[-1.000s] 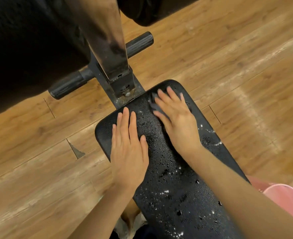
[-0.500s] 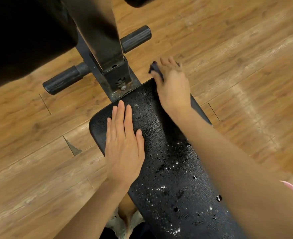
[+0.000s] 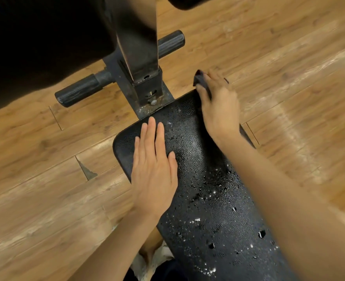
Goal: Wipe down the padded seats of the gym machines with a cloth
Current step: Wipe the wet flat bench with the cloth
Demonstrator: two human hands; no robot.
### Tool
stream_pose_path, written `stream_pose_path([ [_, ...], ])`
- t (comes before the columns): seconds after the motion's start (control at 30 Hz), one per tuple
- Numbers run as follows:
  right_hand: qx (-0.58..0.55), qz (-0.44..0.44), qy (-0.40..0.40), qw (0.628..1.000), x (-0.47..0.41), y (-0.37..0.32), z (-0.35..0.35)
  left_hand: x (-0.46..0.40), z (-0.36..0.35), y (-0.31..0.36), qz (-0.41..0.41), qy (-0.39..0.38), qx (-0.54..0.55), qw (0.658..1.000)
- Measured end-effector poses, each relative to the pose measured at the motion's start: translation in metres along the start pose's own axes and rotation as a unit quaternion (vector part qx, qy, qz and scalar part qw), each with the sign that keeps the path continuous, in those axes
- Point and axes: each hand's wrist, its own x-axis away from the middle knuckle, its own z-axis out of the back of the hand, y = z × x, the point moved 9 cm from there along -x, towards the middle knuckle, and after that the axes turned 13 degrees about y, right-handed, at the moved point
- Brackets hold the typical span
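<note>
Left hand [image 3: 154,173] flat on wet seat [image 3: 206,199]; right hand [image 3: 218,106] apparently clutches dark cloth [image 3: 200,80] at its edge.

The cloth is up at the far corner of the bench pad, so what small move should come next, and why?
Probably draw the cloth back toward you down the pad. The right hand holds it at the far edge, while droplets and white specks cover the nearer stretch; the left hand lies flat on the pad.

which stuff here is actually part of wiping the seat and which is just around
Part of the job:
- dark cloth, held in the right hand at the pad's far edge
- black padded seat, wet with droplets
- left hand, flat on the pad

Just around:
- foam roller bars
- metal upright post
- wooden floor
</note>
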Motion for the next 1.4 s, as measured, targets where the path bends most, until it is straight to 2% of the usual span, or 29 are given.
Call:
stream_pose_path([
  [0.13, -0.004, 0.079, -0.016, 0.997, 0.095, -0.002, 0.031, 0.001, 0.001, -0.001, 0.007, -0.007, 0.021, 1.0],
  [0.2, -0.021, 0.091, -0.029, 0.995, 0.086, -0.004, 0.024, 0.0, 0.003, -0.001, 0.01, -0.009, 0.035, 0.999],
  [0.33, 0.006, 0.033, 0.009, 0.999, 0.018, -0.009, -0.008, -0.001, 0.007, -0.003, 0.01, -0.022, 0.086, 0.996],
  [0.4, 0.01, -0.001, 0.023, 1.0, 0.027, -0.016, -0.013, 0.004, 0.013, -0.013, 0.026, -0.016, 0.096, 0.995],
  [0.47, 0.007, 0.056, -0.002, 0.998, 0.068, -0.04, -0.009, 0.014, 0.021, -0.027, 0.056, -0.005, 0.094, 0.994],
  [0.53, -0.02, 0.158, -0.061, 0.985, 0.107, -0.056, -0.001, 0.025, 0.024, -0.038, 0.077, -0.01, 0.098, 0.992],
  [0.6, -0.024, 0.239, -0.093, 0.966, 0.104, -0.054, 0.0, 0.032, 0.023, -0.042, 0.072, -0.021, 0.093, 0.993],
  [0.63, -0.018, 0.247, -0.089, 0.965, 0.09, -0.049, -0.002, 0.033, 0.022, -0.043, 0.065, -0.023, 0.091, 0.994],
  [0.67, -0.013, 0.217, -0.073, 0.973, 0.073, -0.041, -0.006, 0.035, 0.02, -0.044, 0.059, -0.024, 0.09, 0.994],
  [0.73, -0.017, 0.091, -0.003, 0.996, 0.048, -0.031, -0.011, 0.035, 0.016, -0.045, 0.058, -0.024, 0.092, 0.994],
  [0.8, -0.004, -0.009, 0.049, 0.999, 0.064, -0.044, -0.017, 0.036, 0.014, -0.045, 0.058, -0.023, 0.094, 0.994],
  [0.83, -0.01, 0.007, 0.042, 0.999, 0.079, -0.06, -0.023, 0.036, 0.014, -0.045, 0.056, -0.02, 0.094, 0.994],
  [0.9, -0.045, 0.134, -0.034, 0.989, 0.108, -0.088, -0.029, 0.035, 0.014, -0.045, 0.049, -0.019, 0.09, 0.994],
  [0.97, -0.051, 0.234, -0.087, 0.967, 0.106, -0.081, -0.022, 0.036, 0.015, -0.046, 0.053, -0.032, 0.087, 0.994],
  [1.0, -0.035, 0.234, -0.085, 0.968, 0.091, -0.068, -0.018, 0.036, 0.016, -0.046, 0.053, -0.039, 0.085, 0.994],
  [1.03, -0.023, 0.187, -0.064, 0.98, 0.068, -0.05, -0.012, 0.036, 0.016, -0.046, 0.051, -0.042, 0.082, 0.994],
  [1.1, -0.017, 0.034, -0.004, 0.999, 0.039, -0.026, -0.004, 0.035, 0.016, -0.047, 0.047, -0.038, 0.076, 0.995],
  [1.13, 0.004, -0.003, 0.021, 1.0, 0.044, -0.035, -0.005, 0.036, 0.015, -0.047, 0.047, -0.036, 0.075, 0.995],
  [1.2, 0.001, 0.066, 0.02, 0.998, 0.074, -0.077, -0.019, 0.036, 0.013, -0.048, 0.05, -0.031, 0.08, 0.995],
  [1.3, -0.087, 0.21, -0.1, 0.969, 0.111, -0.101, -0.032, 0.035, 0.016, -0.048, 0.052, -0.032, 0.109, 0.992],
  [1.37, -0.073, 0.238, -0.095, 0.964, 0.089, -0.087, -0.031, 0.037, 0.02, -0.051, 0.043, -0.027, 0.11, 0.993],
  [1.4, -0.059, 0.209, -0.074, 0.973, 0.075, -0.079, -0.03, 0.038, 0.022, -0.055, 0.045, -0.021, 0.109, 0.993],
])
